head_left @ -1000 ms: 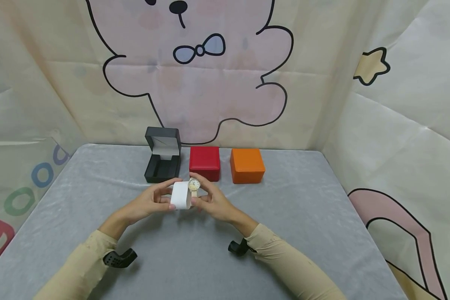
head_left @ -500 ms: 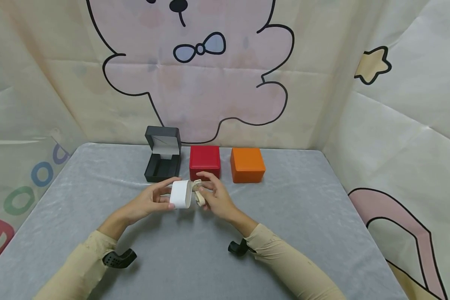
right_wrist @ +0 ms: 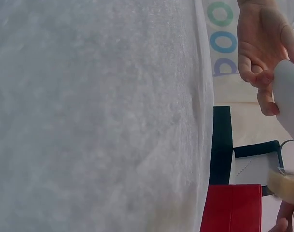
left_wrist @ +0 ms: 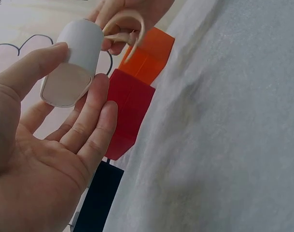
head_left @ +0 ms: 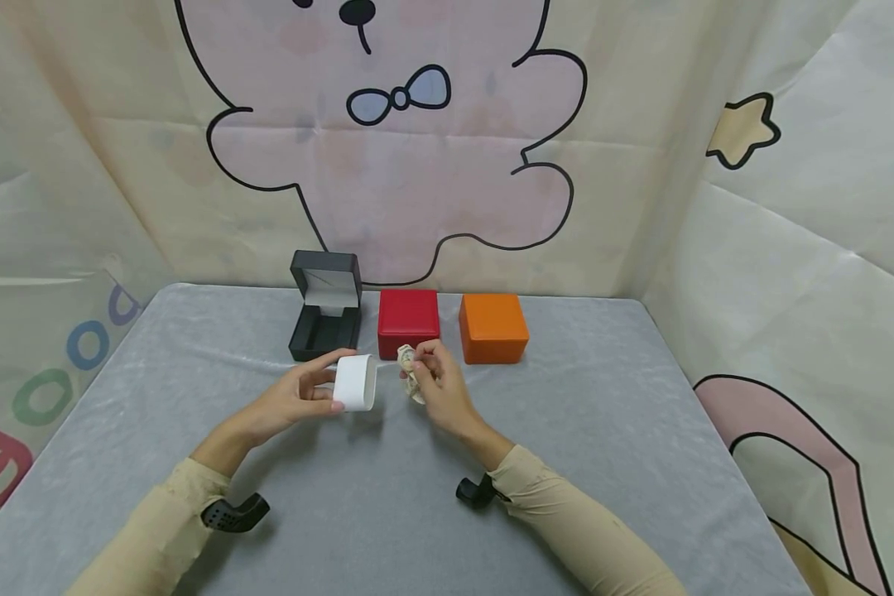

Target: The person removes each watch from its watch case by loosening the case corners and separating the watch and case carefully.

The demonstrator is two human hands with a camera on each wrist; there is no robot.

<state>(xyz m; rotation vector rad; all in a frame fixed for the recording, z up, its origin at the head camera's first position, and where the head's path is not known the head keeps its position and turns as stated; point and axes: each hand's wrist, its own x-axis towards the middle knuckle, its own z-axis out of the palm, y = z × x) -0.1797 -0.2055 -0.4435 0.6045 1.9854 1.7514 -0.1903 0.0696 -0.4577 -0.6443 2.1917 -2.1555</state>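
My left hand (head_left: 294,397) pinches a white oval watch cushion (head_left: 353,383) between thumb and fingertips, held above the table. In the left wrist view, the near end of this cushion (left_wrist: 67,84) is a flat beige face. To its right, my right hand (head_left: 449,396) holds a wristwatch (head_left: 406,359) with a cream strap between thumb and fingers. A gap separates watch and cushion in the head view. The curved strap (left_wrist: 139,26) shows in the left wrist view; in the right wrist view the watch (right_wrist: 287,187) is blurred at the edge.
At the back of the grey cloth-covered table (head_left: 372,513) stands a black box (head_left: 324,264) with its lid up. A closed red box (head_left: 408,310) and a closed orange box (head_left: 493,328) stand to its right. A printed fabric wall (head_left: 447,190) rises behind.
The watch, at the cushion's end one second ago, has moved away to the right in my right hand and turned. The cushion has shifted slightly left in my left hand.
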